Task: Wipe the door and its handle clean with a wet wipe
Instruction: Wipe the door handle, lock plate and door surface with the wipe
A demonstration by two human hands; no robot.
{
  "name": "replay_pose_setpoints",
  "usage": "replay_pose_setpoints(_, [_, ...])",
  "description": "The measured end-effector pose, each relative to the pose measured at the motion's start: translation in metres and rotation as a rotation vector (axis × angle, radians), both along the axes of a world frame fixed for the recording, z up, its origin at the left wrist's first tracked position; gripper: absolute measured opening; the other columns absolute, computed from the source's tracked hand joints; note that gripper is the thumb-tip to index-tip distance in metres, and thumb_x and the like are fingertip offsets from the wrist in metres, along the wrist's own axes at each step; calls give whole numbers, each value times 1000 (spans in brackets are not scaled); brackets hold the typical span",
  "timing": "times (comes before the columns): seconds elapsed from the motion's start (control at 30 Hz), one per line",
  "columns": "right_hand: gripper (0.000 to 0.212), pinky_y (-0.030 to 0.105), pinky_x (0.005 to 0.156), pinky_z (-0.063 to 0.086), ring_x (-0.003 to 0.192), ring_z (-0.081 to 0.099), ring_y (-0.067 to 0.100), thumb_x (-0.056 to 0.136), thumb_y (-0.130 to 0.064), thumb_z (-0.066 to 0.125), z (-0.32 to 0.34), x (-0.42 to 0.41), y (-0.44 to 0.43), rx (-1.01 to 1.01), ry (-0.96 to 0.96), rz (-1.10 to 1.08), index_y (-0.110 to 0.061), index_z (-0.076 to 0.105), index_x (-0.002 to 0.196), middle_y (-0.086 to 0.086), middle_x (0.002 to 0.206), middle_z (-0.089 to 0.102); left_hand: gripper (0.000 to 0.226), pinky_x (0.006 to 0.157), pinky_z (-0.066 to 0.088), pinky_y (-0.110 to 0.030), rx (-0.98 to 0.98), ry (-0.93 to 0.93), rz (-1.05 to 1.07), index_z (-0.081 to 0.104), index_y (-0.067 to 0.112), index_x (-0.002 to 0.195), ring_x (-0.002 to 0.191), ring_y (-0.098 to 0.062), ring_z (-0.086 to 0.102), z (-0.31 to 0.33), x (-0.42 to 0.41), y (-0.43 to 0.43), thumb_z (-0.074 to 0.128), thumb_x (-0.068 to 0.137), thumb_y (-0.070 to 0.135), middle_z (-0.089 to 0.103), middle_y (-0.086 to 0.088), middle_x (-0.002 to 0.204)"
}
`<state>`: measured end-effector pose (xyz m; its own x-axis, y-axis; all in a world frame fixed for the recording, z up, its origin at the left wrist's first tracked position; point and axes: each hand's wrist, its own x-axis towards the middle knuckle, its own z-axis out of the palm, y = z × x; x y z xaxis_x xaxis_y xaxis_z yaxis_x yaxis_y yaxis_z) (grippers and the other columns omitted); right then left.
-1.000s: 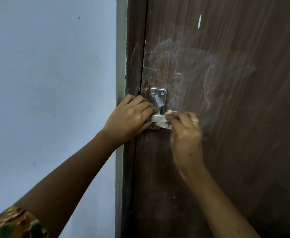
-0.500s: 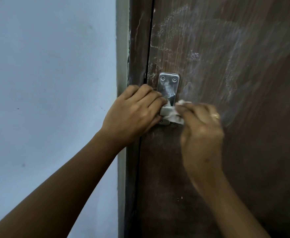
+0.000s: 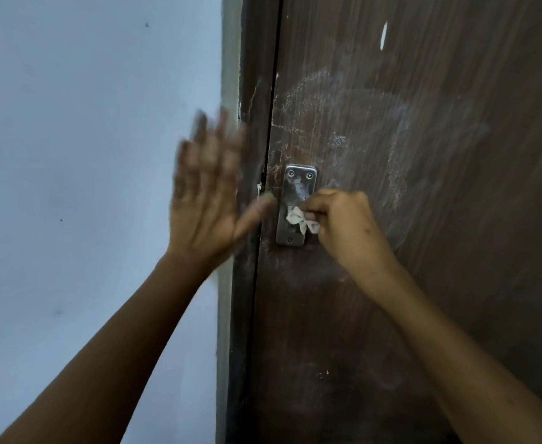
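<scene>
A: Head view first. Any container here, anything holding something?

B: No container shows. What is there is a dark brown door [image 3: 423, 219], with its frame [image 3: 250, 91] on the left and a pale blue wall [image 3: 87, 155] beyond that.

A: Where is the wipe?

B: The wet wipe [image 3: 298, 217] is a small crumpled whitish wad, pressed against the metal handle plate [image 3: 296, 187] about halfway down it. The right hand [image 3: 346, 225] pinches it between thumb and fingertips, the other fingers curled in.

A: And the other hand?

B: The left hand [image 3: 205, 193] is spread wide, fingers up, palm toward the wall and frame, holding nothing. It is blurred, so I cannot tell whether it touches the frame. Its thumb reaches toward the plate's left edge.

A: How does the door look?

B: Streaked. Pale, chalky smears arc above and to the right of the plate, and a short white mark [image 3: 383, 35] sits high on the panel. A few white specks show lower down. The plate has 2 screws at the top, 1 at the bottom, and a dull smudge on its face.
</scene>
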<state>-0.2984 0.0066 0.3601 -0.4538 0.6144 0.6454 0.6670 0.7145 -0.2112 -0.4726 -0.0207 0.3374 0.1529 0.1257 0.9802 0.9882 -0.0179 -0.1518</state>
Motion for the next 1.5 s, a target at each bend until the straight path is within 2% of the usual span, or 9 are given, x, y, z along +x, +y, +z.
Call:
replay_pose_setpoints(0.1, [35,19,82,48,82,58,12,83,14,52,3,-8,9,-30,-50,-49,-3,64,111,6,102,62,65,120,6,-43,52,-273,41,18,-4,146,145,-37,10,16,1,3,30,100,40,18,-30,152])
replay_pose_setpoints(0.27, [25,32,79,52,83,60,24,76,15,59,0,-12,15,142,5,87,3,71,94,13,93,64,60,119,11,-45,33,-236,62,22,-6,145,143,-39,19,12,-1,6,29,101,34,24,-28,152])
replay_pose_setpoints(0.4, [18,5,73,41,71,56,13,71,9,64,10,-1,10,133,-80,289,0,74,83,12,78,67,59,119,11,-44,41,-226,57,24,-6,145,143,-39,19,13,-2,5,33,100,32,25,-28,152])
replay_pose_setpoints(0.57, [15,-7,70,30,68,45,10,70,-4,62,16,5,12,264,-149,256,0,73,80,6,75,56,60,120,12,-44,31,-226,39,23,-4,146,144,-37,18,11,-3,4,36,100,32,24,-26,153])
replay_pose_setpoints(0.63, [14,6,73,41,76,44,14,79,-2,57,19,-7,19,294,-160,216,3,68,85,5,84,51,61,120,11,-44,26,-226,41,23,-3,146,144,-37,18,12,-3,4,36,99,33,24,-25,153])
replay_pose_setpoints(0.73, [8,40,56,51,81,50,24,80,4,59,14,-11,22,424,-388,177,4,66,85,10,87,54,61,120,10,-43,21,-219,40,24,-3,146,144,-38,19,12,-4,4,38,98,32,24,-26,153])
replay_pose_setpoints(1.2, [20,42,49,51,85,55,29,75,3,69,14,18,35,461,-500,214,1,68,96,10,91,60,61,119,12,-44,35,-226,40,26,-2,146,143,-37,21,10,-5,6,41,96,31,27,-24,152])
replay_pose_setpoints(1.37, [21,41,55,53,83,55,35,77,2,68,16,1,31,537,-314,147,5,66,98,16,90,61,62,119,14,-45,42,-226,42,26,-1,146,143,-36,22,10,-6,6,43,96,32,27,-24,152])
replay_pose_setpoints(1.5, [19,46,52,52,86,55,33,75,5,69,8,7,34,504,-437,206,3,67,95,14,95,62,61,119,13,-44,44,-221,22,27,-2,145,143,-37,22,10,-6,5,41,96,30,28,-24,152])
